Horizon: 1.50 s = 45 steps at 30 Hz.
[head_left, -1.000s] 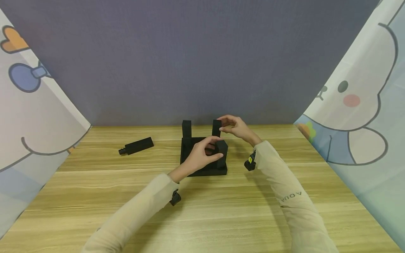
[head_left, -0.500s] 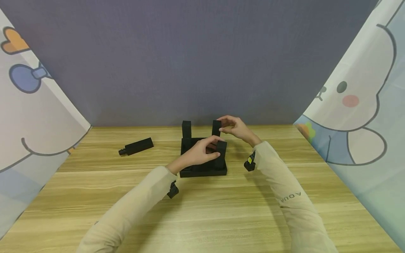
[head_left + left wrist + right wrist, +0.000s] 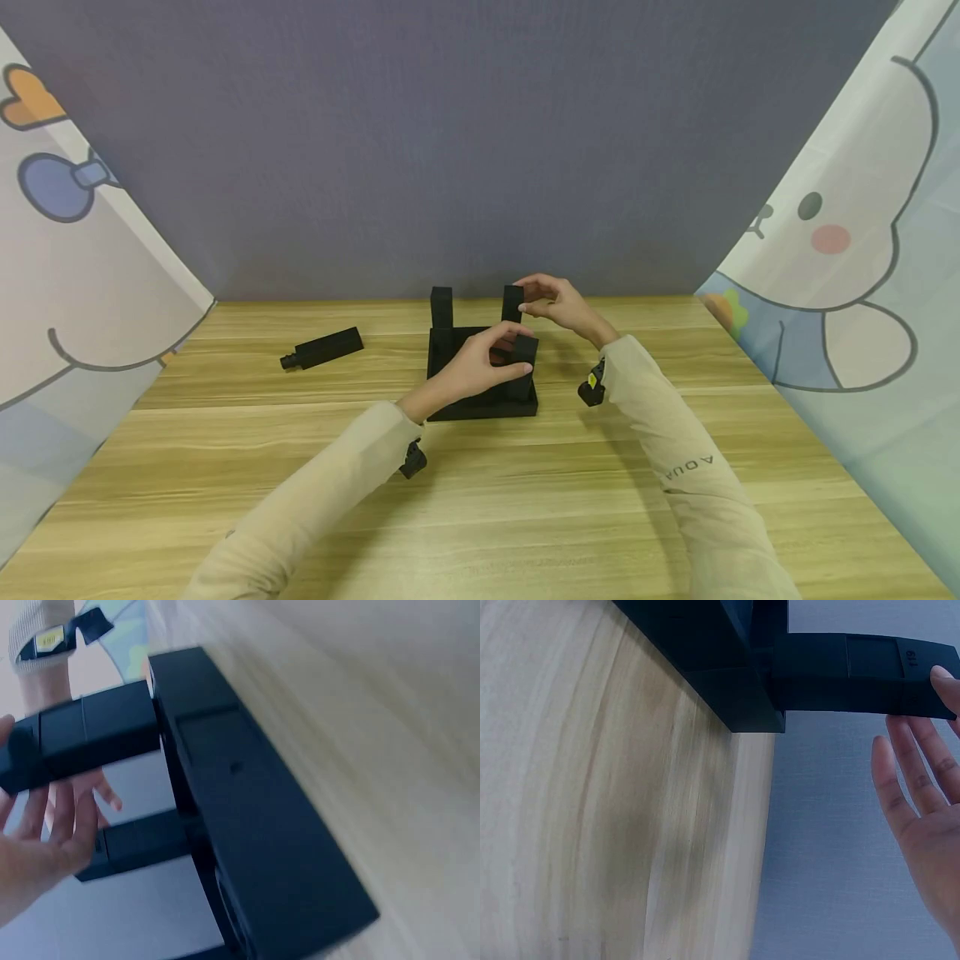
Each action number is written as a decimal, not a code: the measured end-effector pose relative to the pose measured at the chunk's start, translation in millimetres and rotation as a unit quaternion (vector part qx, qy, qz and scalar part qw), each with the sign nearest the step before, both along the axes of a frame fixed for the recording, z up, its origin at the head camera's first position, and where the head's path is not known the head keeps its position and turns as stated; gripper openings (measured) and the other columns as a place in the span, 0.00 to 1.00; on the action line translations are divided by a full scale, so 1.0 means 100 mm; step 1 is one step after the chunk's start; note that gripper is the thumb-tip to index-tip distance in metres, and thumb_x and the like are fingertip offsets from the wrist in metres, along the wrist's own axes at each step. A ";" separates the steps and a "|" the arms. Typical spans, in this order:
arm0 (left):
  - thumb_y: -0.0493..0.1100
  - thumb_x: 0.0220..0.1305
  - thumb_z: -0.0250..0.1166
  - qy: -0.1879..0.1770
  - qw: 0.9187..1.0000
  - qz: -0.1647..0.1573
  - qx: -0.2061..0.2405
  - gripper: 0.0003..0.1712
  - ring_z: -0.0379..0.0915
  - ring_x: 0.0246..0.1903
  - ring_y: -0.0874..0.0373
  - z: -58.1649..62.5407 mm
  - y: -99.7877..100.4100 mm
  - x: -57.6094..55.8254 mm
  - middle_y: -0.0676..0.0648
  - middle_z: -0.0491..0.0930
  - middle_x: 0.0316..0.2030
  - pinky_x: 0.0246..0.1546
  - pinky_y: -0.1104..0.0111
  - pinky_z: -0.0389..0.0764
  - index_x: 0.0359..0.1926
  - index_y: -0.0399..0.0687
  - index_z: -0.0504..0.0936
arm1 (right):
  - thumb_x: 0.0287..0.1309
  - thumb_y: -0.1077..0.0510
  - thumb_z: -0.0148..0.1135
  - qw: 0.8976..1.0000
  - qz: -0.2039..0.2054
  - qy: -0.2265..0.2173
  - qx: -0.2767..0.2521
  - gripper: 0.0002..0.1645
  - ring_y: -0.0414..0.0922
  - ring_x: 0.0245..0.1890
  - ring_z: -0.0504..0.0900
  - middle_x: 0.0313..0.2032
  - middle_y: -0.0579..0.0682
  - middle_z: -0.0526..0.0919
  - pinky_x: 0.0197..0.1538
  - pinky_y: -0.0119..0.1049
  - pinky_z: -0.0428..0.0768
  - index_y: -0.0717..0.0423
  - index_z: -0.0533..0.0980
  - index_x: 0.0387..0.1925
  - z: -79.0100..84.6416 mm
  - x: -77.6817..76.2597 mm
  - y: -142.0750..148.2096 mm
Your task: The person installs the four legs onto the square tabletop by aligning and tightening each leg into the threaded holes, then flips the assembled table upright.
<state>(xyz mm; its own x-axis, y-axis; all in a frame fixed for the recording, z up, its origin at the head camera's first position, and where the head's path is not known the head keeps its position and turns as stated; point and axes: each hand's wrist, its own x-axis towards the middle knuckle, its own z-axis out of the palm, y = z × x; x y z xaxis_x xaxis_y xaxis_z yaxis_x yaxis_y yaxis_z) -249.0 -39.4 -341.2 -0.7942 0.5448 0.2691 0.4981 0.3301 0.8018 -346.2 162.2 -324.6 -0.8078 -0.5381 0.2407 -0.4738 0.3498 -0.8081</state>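
Head view shows you the near right post [image 3: 526, 350] standing upright at the near right corner of the black frame [image 3: 483, 412], with its long axis rising from the tabletop; your left hand [image 3: 476, 367] reaches it from the left and pinches its upper end between thumb and fingers. Your right hand [image 3: 558, 304] pinches the top of the far right post [image 3: 512, 310] from the right side, its other fingers spread apart, as the right wrist view also shows. The far left post [image 3: 442, 308] stands upright too, and no hand touches it. Left of the frame, well apart, the loose post [image 3: 333, 347] lies flat; its long axis slants, with the narrow end pointing left and slightly toward you, and your left hand is the nearer one. Below all is the wood-grain table [image 3: 480, 517]; behind it rises a grey panel [image 3: 480, 150], and cartoon-printed curtains [image 3: 862, 333] close both sides.
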 end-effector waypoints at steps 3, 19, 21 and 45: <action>0.49 0.57 0.65 0.028 0.999 0.030 0.001 0.26 0.71 0.50 0.54 -0.03 0.06 0.04 0.49 0.70 0.56 0.47 0.62 0.77 0.57 0.57 0.69 | 0.57 0.65 0.59 1.000 0.005 -0.001 -0.005 0.25 0.58 0.48 0.75 0.47 0.63 0.76 0.52 0.51 0.73 0.61 0.69 0.57 0.08 0.08 -0.02; 0.48 0.56 0.66 0.090 0.994 0.053 -0.009 0.24 0.72 0.46 0.56 -0.04 0.11 0.04 0.49 0.75 0.51 0.44 0.65 0.76 0.54 0.53 0.72 | 0.57 0.57 0.61 1.000 -0.003 0.007 -0.004 0.23 0.48 0.47 0.77 0.47 0.55 0.77 0.51 0.46 0.75 0.50 0.71 0.55 -0.08 -0.10 0.03; 0.48 0.57 0.65 0.074 0.996 0.041 -0.010 0.24 0.72 0.48 0.56 -0.03 0.09 0.02 0.50 0.74 0.53 0.45 0.65 0.77 0.55 0.55 0.72 | 0.57 0.59 0.61 1.000 -0.003 0.001 -0.004 0.24 0.51 0.48 0.76 0.47 0.57 0.77 0.51 0.48 0.74 0.52 0.70 0.56 -0.03 -0.04 0.02; 0.46 0.59 0.63 0.053 0.998 0.016 -0.007 0.29 0.68 0.55 0.55 -0.05 0.03 0.01 0.47 0.69 0.59 0.48 0.63 0.77 0.62 0.57 0.66 | 0.57 0.65 0.58 1.000 -0.001 -0.007 0.004 0.25 0.59 0.49 0.74 0.48 0.65 0.75 0.51 0.49 0.74 0.64 0.67 0.58 0.13 0.13 -0.05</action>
